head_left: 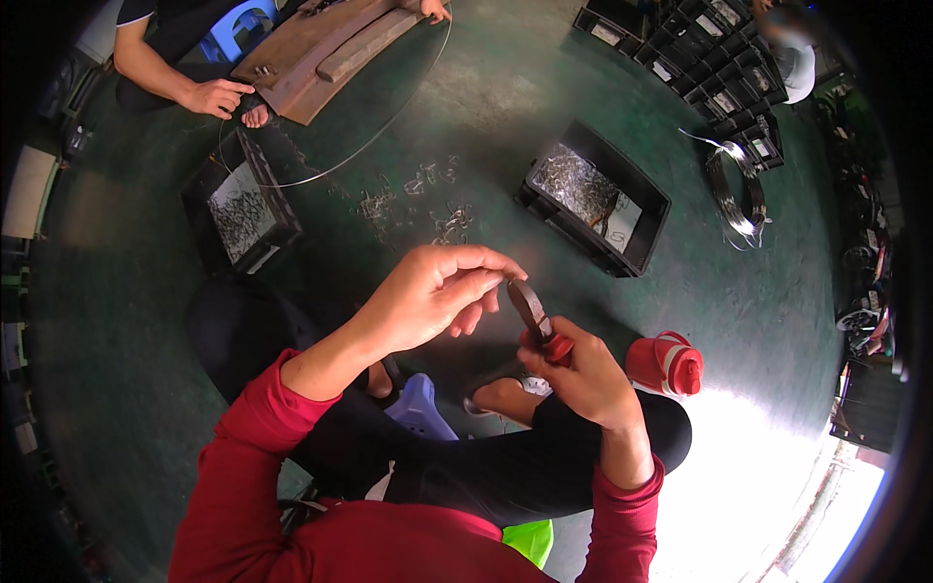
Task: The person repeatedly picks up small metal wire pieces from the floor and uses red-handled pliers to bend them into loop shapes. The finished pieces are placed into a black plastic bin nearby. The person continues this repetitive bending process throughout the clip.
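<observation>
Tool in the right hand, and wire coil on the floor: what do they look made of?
Tool: likely metal, going by its dull, brownish-grey surface; the red handle looks like plastic or rubber, evenly coloured. Wire coil: probably bare metal, given its silvery glints.

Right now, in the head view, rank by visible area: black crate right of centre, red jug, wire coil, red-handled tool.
1. Black crate
2. Red jug, wire coil: too alike to rank
3. Red-handled tool, partly covered by right hand
</observation>
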### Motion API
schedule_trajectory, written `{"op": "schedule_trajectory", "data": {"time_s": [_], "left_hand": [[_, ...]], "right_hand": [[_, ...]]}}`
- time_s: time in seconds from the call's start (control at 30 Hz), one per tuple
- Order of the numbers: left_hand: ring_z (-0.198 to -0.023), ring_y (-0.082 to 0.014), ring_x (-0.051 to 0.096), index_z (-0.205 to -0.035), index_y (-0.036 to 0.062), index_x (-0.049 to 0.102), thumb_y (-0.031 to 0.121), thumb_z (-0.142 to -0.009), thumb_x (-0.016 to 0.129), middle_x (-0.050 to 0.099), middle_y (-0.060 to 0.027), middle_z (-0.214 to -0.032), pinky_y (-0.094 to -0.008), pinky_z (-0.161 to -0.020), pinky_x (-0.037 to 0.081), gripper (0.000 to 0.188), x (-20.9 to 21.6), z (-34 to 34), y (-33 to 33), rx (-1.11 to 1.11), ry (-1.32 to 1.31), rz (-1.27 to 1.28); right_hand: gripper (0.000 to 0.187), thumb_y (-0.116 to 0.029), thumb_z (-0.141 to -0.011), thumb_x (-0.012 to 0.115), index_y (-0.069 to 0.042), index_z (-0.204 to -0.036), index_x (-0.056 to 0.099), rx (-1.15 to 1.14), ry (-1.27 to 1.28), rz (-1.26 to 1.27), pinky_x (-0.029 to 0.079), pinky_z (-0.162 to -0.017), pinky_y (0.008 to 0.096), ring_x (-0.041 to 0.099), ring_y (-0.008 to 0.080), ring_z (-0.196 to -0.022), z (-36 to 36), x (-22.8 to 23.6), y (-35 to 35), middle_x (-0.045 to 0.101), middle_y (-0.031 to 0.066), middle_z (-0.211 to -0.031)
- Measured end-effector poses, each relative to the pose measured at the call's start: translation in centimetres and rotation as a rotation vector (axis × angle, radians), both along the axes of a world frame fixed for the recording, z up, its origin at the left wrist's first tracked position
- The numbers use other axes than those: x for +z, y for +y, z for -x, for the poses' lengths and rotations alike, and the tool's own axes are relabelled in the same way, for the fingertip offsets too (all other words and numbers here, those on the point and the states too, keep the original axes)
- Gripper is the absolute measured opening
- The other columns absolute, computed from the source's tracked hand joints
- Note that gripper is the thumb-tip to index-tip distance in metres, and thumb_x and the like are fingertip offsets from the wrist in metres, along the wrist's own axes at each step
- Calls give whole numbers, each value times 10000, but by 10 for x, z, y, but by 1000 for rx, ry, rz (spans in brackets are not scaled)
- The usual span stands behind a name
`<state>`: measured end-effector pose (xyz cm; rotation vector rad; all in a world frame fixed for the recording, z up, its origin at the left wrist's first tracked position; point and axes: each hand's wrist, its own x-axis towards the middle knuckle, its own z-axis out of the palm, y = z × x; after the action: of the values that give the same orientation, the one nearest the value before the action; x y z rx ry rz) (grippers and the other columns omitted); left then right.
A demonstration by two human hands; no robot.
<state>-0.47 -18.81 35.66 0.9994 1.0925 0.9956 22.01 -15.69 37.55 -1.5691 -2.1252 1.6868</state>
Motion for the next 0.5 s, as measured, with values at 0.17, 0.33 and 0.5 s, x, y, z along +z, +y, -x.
{"op": "schedule_trajectory", "data": {"time_s": [0.17, 0.33, 0.5], "left_hand": [[-548, -45, 512, -1159, 45, 673, 102, -1014, 475, 577, -10, -689, -205, -470, 403, 252, 0, 2, -3, -61, 6, -20], [-565, -30, 465, -1223, 80, 659, 91, -1006, 461, 519, 23, -652, -202, -501, 381, 294, -8, -1, -9, -77, 139, -144], [-575, -32, 444, -1240, 87, 653, 75, -994, 437, 485, 36, -643, -202, -512, 364, 327, -12, 2, -7, -99, 129, -196]], "right_hand": [[221, -166, -876, 700, 6, -985, 613, -37, -19, -70, 472, -711, 282, 546, 102, -718, -1, 0, -1, 631, 72, -768], [216, -183, -878, 693, 1, -958, 612, 7, 17, -159, 465, -653, 299, 573, 158, -685, -3, -8, -4, 621, 82, -734], [166, -172, -918, 662, -30, -980, 601, 36, 112, 51, 376, -488, 228, 464, 51, -536, -6, -15, -1, 542, -10, -647]]}}
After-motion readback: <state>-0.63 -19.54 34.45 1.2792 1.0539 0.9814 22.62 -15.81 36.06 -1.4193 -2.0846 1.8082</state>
